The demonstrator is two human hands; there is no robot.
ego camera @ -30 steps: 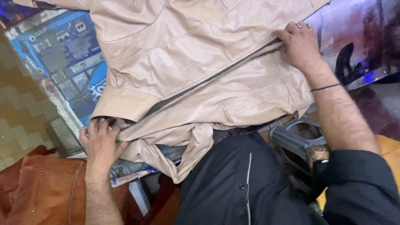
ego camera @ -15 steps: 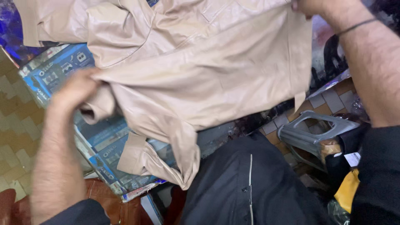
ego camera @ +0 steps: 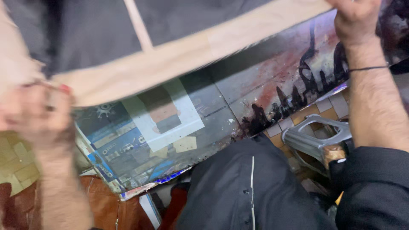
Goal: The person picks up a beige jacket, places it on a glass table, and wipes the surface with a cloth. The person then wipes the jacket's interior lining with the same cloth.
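Head view showed both hands lifting a beige jacket [ego camera: 183, 64], dark lining facing the camera, above the printed work surface [ego camera: 179, 127]. Left hand [ego camera: 36, 113], blurred, pinched its left hem; right hand [ego camera: 355, 19] clenched the far right edge. No containers appeared.

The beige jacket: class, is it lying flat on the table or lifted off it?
Lifted. Both hands, left hand and right hand, hold the jacket up; the printed table cover shows beneath.

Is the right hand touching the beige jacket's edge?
Touching: the head view shows the right hand gripping the beige jacket at its zipper edge, fingers closed over it.
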